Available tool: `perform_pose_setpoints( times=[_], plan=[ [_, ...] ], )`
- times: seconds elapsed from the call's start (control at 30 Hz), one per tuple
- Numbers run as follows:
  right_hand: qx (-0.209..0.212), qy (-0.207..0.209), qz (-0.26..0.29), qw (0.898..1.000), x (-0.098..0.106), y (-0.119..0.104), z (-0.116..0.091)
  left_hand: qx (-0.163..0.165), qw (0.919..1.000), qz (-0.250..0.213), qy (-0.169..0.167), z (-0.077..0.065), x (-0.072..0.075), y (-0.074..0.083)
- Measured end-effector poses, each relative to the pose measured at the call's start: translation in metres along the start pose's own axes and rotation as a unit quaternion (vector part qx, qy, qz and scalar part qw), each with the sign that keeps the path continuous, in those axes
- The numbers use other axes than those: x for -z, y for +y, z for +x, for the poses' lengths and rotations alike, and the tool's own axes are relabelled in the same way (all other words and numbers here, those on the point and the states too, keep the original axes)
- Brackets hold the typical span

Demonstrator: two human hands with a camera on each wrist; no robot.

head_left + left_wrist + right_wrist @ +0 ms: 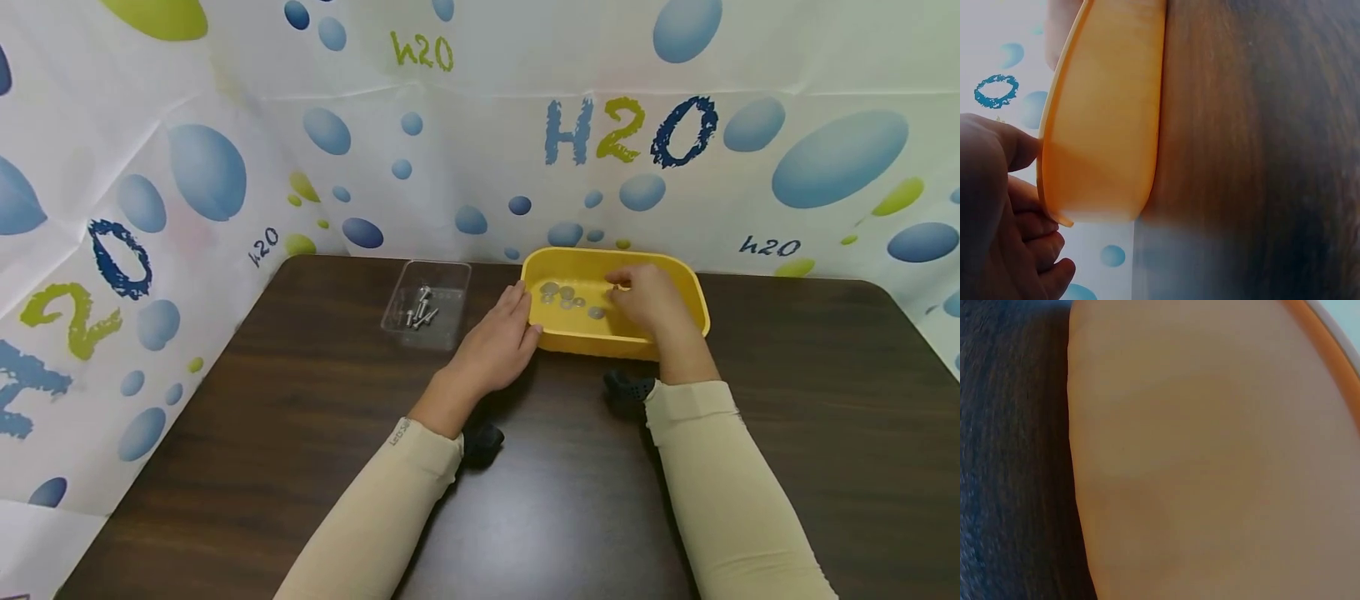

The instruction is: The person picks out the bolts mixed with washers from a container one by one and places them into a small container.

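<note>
A yellow tray [600, 343] stands near the back of the table with several silver coins [567, 293] on its floor. My left hand [495, 342] rests against the tray's left end, its fingers laid along the rim. In the left wrist view, the thumb [1021, 149] touches the rim near a corner. My right hand [651, 298] reaches over the front wall into the tray, thumb and forefinger bent toward each other just right of the coins. I cannot tell whether a coin is between these fingertips. The tray's outer wall [1197, 456] fills most of the right wrist view.
Left of the tray, a clear plastic box [442, 329] holds several metal screws [422, 308]. Both stand on a dark wooden table [300, 400]. Behind and to the left hangs a white printed sheet [465, 125]. A black wrist device [483, 444] is strapped under the left wrist.
</note>
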State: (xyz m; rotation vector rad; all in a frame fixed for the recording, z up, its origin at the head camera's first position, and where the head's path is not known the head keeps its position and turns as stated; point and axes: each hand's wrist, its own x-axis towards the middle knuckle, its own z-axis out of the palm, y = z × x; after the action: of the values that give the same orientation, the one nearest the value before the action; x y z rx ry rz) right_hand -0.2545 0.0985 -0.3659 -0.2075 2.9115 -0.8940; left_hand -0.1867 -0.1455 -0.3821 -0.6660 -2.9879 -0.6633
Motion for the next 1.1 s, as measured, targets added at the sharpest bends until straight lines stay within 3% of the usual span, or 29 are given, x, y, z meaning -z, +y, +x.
perform_pose_setpoints(
  times=[0.43, 0.73, 1.1],
  plan=[
    [0.001, -0.082, -0.039, 0.996, -0.0024, 0.0045, 0.0012, 0.005, 0.9999, 0.004, -0.009, 0.0011, 0.001, 0.0015],
    [-0.018, -0.072, -0.025, 0.997, -0.0007, 0.001, 0.0008, 0.003, 0.9999, 0.01, -0.007, 0.0023, 0.0025, 0.0022],
    [-0.003, -0.046, -0.044, 0.998, -0.002, 0.0024, 0.0028, 0.008, 0.9998, -0.007, -0.016, 0.0017, 0.0049, 0.0036]
  ],
)
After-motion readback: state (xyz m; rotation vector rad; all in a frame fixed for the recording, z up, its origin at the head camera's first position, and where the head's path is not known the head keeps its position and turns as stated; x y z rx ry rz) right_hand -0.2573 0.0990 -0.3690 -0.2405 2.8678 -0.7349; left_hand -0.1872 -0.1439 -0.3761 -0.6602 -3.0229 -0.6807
